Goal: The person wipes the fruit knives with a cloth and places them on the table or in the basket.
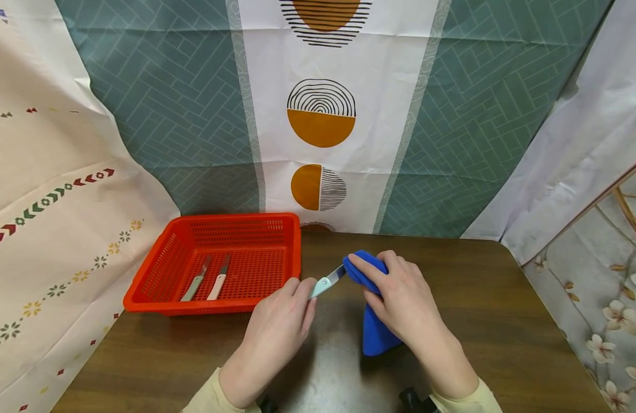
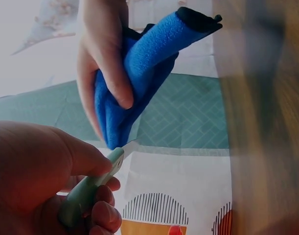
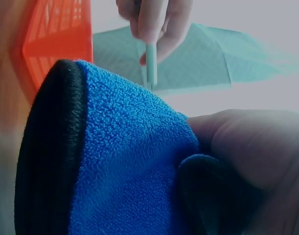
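Note:
In the head view my left hand (image 1: 283, 312) grips the pale green handle of a small knife (image 1: 324, 284), its blade pointing up and right. A folded blue cloth (image 1: 378, 330) is held in my right hand (image 1: 405, 292), wrapped about the front of the blade, so the tip is hidden. The left wrist view shows the fingers curled round the knife handle (image 2: 85, 196) and the blue cloth (image 2: 154, 49) with its dark edging just beyond. From the right wrist, the cloth (image 3: 129, 147) fills the foreground, thumb against it.
A red plastic basket (image 1: 292, 258) stands at the back left of the brown wooden table (image 1: 483, 310). Inside lie two more knives, one with a grey-green handle (image 1: 192, 288) and one with a pale pink handle (image 1: 217, 287). Patterned cloth (image 1: 183, 103) hangs behind the table.

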`<state>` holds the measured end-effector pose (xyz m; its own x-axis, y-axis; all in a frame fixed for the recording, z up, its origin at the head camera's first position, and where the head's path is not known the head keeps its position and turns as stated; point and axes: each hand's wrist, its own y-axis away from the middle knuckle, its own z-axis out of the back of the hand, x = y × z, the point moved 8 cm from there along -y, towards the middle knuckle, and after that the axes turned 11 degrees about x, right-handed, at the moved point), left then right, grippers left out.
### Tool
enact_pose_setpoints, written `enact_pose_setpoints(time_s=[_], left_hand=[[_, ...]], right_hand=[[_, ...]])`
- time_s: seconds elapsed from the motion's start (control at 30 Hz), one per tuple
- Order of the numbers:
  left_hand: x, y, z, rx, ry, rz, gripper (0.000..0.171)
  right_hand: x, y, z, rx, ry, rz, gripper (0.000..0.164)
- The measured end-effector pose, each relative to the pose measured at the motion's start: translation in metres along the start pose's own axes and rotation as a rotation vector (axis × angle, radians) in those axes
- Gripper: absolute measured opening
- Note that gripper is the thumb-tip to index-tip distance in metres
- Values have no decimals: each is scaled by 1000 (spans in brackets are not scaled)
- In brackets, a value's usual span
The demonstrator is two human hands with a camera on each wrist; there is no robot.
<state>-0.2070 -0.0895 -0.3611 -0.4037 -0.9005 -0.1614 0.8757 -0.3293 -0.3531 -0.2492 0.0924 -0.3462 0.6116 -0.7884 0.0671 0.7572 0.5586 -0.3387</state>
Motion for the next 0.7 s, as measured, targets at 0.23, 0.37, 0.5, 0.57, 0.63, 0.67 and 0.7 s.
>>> enact_pose_setpoints(time_s=[0.23, 0.37, 0.5, 0.57, 0.63, 0.67, 0.7], left_hand=[[-2, 1, 0, -29, -12, -26, 30], [-4, 2, 2, -68, -29, -57, 28], [-5, 2, 3, -63, -31, -61, 28], [-5, 2, 3, -57, -27, -58, 28], [-5, 2, 3, -50, -24, -55, 28], [-5, 2, 3, -48, -24, -55, 28], [-6, 2, 3, -47, -24, -55, 28]], right_hand=[[22, -1, -4, 7, -3, 70, 66], [29, -1, -6, 16, -14, 91, 67], [32, -1, -8, 29, -12, 90, 66], [31, -1, -8, 34, -9, 85, 66], [31, -1, -8, 37, -8, 81, 66], [31, -1, -8, 38, -8, 81, 67], [31, -1, -8, 38, -9, 80, 67]])
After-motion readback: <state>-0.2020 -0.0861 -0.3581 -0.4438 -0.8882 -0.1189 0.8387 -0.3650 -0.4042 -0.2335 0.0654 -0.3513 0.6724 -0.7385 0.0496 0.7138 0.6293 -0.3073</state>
